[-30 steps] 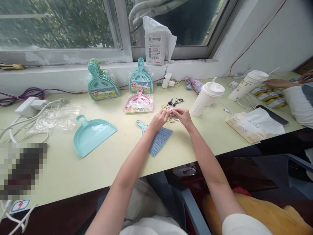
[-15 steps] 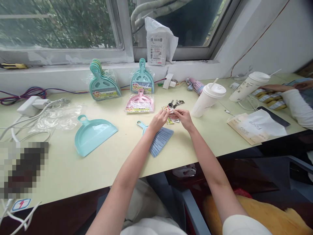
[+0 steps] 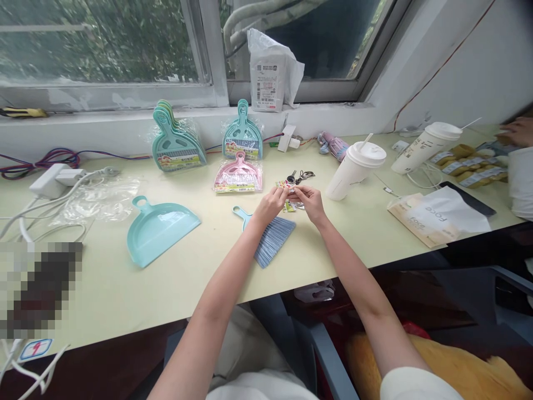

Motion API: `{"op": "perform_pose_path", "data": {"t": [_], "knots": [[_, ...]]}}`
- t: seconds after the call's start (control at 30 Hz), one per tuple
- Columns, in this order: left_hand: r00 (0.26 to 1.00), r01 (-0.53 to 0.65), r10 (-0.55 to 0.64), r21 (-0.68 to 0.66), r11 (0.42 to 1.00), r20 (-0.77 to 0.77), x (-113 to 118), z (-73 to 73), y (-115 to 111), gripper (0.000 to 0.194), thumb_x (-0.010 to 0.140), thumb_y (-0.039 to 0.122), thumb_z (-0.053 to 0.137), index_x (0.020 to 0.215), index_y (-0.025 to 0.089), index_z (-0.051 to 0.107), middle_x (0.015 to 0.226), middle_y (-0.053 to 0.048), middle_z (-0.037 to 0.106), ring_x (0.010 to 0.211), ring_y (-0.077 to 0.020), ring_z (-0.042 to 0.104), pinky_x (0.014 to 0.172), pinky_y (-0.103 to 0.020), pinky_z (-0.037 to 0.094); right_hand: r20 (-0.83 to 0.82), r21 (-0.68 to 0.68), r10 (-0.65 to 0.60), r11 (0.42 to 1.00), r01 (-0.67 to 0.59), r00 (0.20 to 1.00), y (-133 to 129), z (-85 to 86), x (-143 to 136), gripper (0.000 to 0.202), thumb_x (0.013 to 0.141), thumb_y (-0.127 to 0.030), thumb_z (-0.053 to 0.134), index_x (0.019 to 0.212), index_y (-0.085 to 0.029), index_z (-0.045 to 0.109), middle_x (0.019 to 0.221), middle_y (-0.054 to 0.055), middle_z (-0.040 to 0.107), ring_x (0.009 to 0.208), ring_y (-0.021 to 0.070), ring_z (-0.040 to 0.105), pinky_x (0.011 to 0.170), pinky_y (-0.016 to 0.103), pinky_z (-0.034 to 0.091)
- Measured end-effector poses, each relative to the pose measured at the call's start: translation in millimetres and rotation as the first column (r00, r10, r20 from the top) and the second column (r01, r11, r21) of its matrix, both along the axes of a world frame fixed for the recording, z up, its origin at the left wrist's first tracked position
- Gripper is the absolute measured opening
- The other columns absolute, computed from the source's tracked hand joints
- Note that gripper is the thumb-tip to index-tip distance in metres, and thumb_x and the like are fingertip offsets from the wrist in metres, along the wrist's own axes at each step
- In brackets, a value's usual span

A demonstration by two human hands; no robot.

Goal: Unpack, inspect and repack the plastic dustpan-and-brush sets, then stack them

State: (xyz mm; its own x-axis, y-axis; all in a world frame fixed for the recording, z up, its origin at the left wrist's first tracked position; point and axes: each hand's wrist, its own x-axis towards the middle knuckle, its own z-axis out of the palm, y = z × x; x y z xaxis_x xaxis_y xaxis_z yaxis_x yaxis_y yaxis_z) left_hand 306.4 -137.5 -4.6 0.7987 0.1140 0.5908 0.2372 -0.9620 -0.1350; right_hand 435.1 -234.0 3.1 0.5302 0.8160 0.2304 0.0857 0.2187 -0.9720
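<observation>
My left hand (image 3: 270,206) and my right hand (image 3: 310,202) meet over the table, fingertips pinched together on a small printed label (image 3: 288,207) with green, red and white on it. The fingers cover much of the label. Under my left wrist lies a light blue hand brush (image 3: 275,240) with blue-grey bristles fanned toward the front edge. Farther left rests a light blue dustpan (image 3: 166,229), open side facing right and down. Just beyond my fingers is a bunch of keys (image 3: 297,177).
Bagged dustpan-and-brush sets, pink (image 3: 238,176), teal (image 3: 242,136) and a teal stack (image 3: 177,144), stand behind. White cups (image 3: 353,166), a tissue pack (image 3: 433,214) and a co-worker's hand (image 3: 518,132) are right. Cables and clear plastic (image 3: 100,200) lie left.
My hands stay nearly in place, with the right fingers shifted slightly on the label. The co-worker's arm has drawn back right, off the yellow banded bundles.
</observation>
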Motion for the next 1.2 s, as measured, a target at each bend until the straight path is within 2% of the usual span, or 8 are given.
{"op": "perform_pose_path", "data": {"t": [0.23, 0.43, 0.63, 0.97, 1.2], "knots": [[0.999, -0.002, 0.000, 0.057, 0.998, 0.035, -2.6, 1.4, 0.8, 0.032, 0.093, 0.007, 0.026, 0.113, 0.008, 0.051, 0.088, -0.010, 0.061, 0.084, -0.0189, 0.057, 0.076, -0.029, 0.047, 0.025, -0.033, 0.047, 0.998, -0.046, 0.999, -2.5, 3.0, 5.9, 0.040, 0.067, -0.054, 0.071, 0.087, -0.020, 0.071, 0.079, 0.004, 0.073, 0.075, 0.0231, 0.071, 0.075, 0.040, 0.060], [0.999, 0.016, -0.018, 0.046, 0.999, 0.043, -3.9, 0.5, 2.7, 0.030, 0.094, 0.009, 0.026, 0.112, 0.010, 0.050, 0.087, -0.010, 0.060, 0.083, -0.0187, 0.057, 0.074, -0.029, 0.047, 0.037, -0.056, 0.071, 0.996, -0.069, 0.997, -4.4, 4.9, 7.6, 0.044, 0.066, -0.055, 0.072, 0.090, -0.018, 0.073, 0.080, 0.006, 0.073, 0.074, 0.0245, 0.071, 0.076, 0.043, 0.060], [0.999, 0.035, -0.036, 0.049, 0.998, 0.029, -4.5, 0.8, 3.1, 0.032, 0.094, 0.009, 0.023, 0.112, 0.009, 0.050, 0.087, -0.010, 0.060, 0.084, -0.0195, 0.058, 0.076, -0.030, 0.047, 0.055, -0.060, 0.094, 0.994, -0.091, 0.994, -6.4, 5.3, 9.1, 0.042, 0.065, -0.054, 0.073, 0.088, -0.019, 0.072, 0.079, 0.006, 0.074, 0.077, 0.0243, 0.071, 0.077, 0.040, 0.060], [0.998, 0.043, -0.039, -0.075, 0.996, 0.043, -0.8, -0.2, 2.0, 0.033, 0.094, 0.008, 0.024, 0.114, 0.008, 0.049, 0.094, -0.014, 0.062, 0.089, -0.0198, 0.058, 0.080, -0.032, 0.048, 0.051, -0.018, 0.006, 1.000, -0.006, 0.999, -7.3, 10.9, -2.0, 0.041, 0.064, -0.053, 0.073, 0.087, -0.019, 0.073, 0.082, 0.006, 0.074, 0.077, 0.0248, 0.071, 0.080, 0.043, 0.059], [0.996, 0.053, -0.046, -0.099, 0.994, 0.072, -3.1, 1.3, 3.5, 0.031, 0.094, 0.009, 0.026, 0.113, 0.010, 0.051, 0.094, -0.012, 0.062, 0.090, -0.0191, 0.059, 0.079, -0.031, 0.048, 0.023, -0.001, 0.026, 1.000, -0.026, 0.999, -6.3, 10.9, -2.8, 0.040, 0.065, -0.052, 0.073, 0.088, -0.019, 0.073, 0.081, 0.005, 0.074, 0.077, 0.0245, 0.071, 0.080, 0.042, 0.059]]}}
